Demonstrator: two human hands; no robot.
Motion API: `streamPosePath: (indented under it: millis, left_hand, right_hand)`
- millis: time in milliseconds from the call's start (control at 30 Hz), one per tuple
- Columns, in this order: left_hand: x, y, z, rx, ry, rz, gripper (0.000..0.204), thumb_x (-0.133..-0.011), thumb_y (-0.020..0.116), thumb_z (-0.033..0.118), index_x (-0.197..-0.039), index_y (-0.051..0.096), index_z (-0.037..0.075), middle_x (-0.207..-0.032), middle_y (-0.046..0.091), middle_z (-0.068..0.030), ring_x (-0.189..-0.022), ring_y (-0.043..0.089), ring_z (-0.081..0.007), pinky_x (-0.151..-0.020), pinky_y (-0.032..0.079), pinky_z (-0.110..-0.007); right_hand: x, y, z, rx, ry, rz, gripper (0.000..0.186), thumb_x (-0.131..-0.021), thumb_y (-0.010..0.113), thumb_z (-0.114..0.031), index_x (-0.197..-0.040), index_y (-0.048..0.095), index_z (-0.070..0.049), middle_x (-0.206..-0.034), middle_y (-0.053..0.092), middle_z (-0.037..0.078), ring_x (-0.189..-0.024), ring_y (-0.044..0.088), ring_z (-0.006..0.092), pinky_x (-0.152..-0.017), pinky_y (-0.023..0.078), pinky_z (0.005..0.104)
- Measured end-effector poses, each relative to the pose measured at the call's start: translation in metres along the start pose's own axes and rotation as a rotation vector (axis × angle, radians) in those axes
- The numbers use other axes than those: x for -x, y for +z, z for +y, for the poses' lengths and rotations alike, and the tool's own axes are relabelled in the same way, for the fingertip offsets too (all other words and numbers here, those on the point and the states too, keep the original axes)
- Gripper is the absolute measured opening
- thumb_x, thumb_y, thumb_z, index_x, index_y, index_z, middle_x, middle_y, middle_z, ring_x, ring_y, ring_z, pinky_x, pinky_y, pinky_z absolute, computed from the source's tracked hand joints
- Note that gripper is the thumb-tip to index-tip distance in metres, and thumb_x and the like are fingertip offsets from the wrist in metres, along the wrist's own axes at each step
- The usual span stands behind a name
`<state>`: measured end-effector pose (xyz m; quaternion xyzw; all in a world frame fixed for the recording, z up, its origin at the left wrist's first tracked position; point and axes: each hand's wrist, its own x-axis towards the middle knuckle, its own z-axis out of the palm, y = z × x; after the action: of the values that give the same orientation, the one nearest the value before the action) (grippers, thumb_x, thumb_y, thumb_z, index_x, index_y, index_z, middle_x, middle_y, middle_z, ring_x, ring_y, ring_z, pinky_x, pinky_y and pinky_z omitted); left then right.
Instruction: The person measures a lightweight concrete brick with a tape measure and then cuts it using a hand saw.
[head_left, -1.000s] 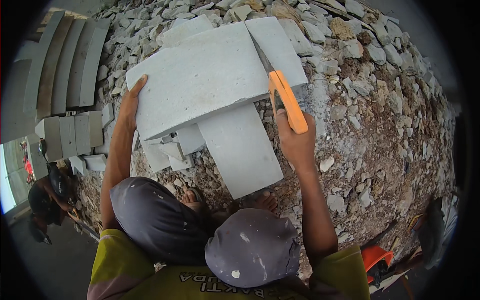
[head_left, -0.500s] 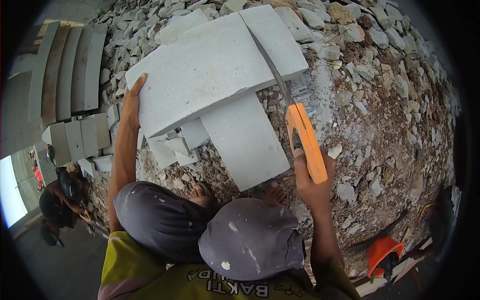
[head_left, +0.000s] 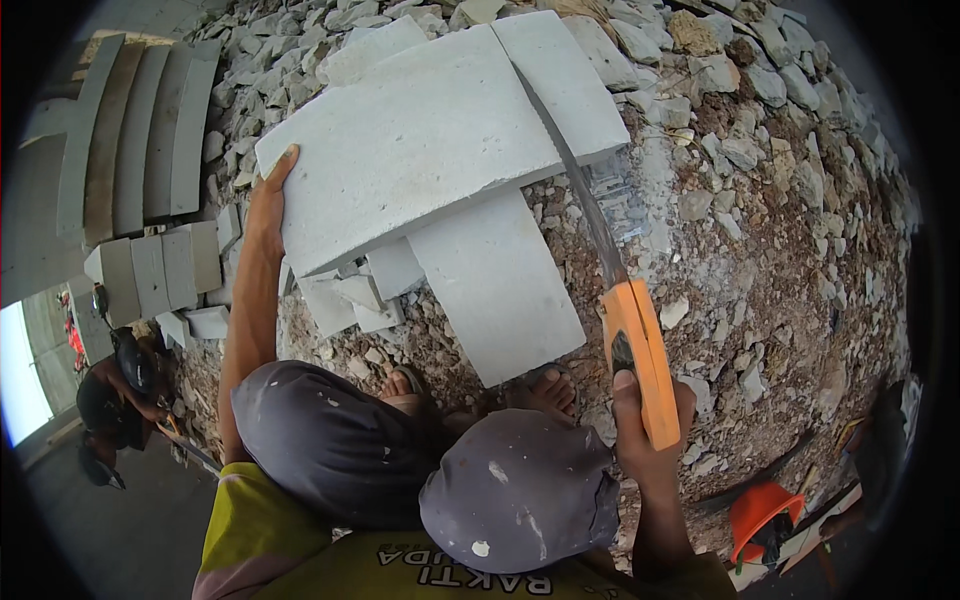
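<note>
A pale lightweight block (head_left: pixel 400 160) lies over another block (head_left: pixel 495 285), with a cut running through it near its right end, separating a narrower section (head_left: pixel 560 80). The saw's blade (head_left: pixel 590 210) sits in that cut; its orange handle (head_left: pixel 652 372) is toward me. My right hand (head_left: pixel 645 425) is closed around the handle. My left hand (head_left: pixel 275 190) grips the big block's left end, thumb on top and fingers mostly hidden behind the edge.
Rubble (head_left: pixel 770 180) surrounds the blocks. Stacked boards or slabs (head_left: pixel 140 140) and smaller blocks (head_left: pixel 175 270) stand at left. A crouching co-worker (head_left: pixel 110 410) is at lower left. An orange bucket (head_left: pixel 760 515) lies at lower right. My bare toes show below the blocks.
My right hand has drawn the saw down and toward me, so more of the blade shows below the block. My left hand still holds the same end.
</note>
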<state>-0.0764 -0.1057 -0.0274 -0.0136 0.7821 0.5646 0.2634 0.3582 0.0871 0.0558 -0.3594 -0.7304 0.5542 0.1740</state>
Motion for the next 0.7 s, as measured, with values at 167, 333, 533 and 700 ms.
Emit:
streamPosePath:
  millis: [167, 333, 533, 700]
  left_hand:
    - [0.006, 0.016, 0.002, 0.005, -0.107, -0.108, 0.069, -0.085, 0.070, 0.045, -0.130, 0.052, -0.004, -0.104, 0.067, -0.0153, -0.083, 0.069, -0.0207, -0.069, 0.058, -0.032]
    - [0.006, 0.004, 0.004, 0.076, 0.049, 0.017, 0.064, -0.086, 0.070, 0.041, -0.127, 0.051, -0.005, -0.098, 0.066, -0.0155, -0.074, 0.069, -0.0204, -0.064, 0.059, -0.032]
    - [0.010, 0.013, 0.007, 0.029, -0.019, -0.045, 0.062, -0.085, 0.072, 0.040, -0.126, 0.050, -0.003, -0.101, 0.066, -0.0146, -0.080, 0.069, -0.0202, -0.066, 0.059, -0.033]
    - [0.013, 0.008, 0.001, -0.003, 0.060, 0.095, 0.070, -0.083, 0.074, 0.041, -0.130, 0.048, -0.004, -0.100, 0.066, -0.0149, -0.076, 0.069, -0.0207, -0.063, 0.059, -0.032]
  right_hand:
    - [-0.104, 0.029, 0.017, -0.003, 0.011, -0.155, 0.016, -0.085, 0.061, -0.006, -0.077, 0.060, 0.007, -0.057, 0.054, 0.007, -0.046, 0.043, 0.0111, -0.045, 0.036, 0.0321]
    - [-0.008, 0.004, -0.011, -0.147, 0.152, 0.101, 0.018, -0.085, 0.060, -0.003, -0.069, 0.054, 0.005, -0.055, 0.052, 0.005, -0.048, 0.043, 0.0080, -0.046, 0.034, 0.0327]
    - [-0.118, 0.044, -0.010, -0.044, 0.155, 0.022, 0.027, -0.089, 0.060, -0.014, -0.069, 0.054, 0.003, -0.051, 0.048, 0.003, -0.045, 0.042, 0.0083, -0.045, 0.035, 0.0307]
    - [-0.044, 0.002, -0.031, -0.056, 0.216, 0.028, 0.026, -0.089, 0.060, -0.014, -0.069, 0.058, 0.003, -0.052, 0.051, 0.002, -0.048, 0.045, 0.0075, -0.046, 0.036, 0.0297]
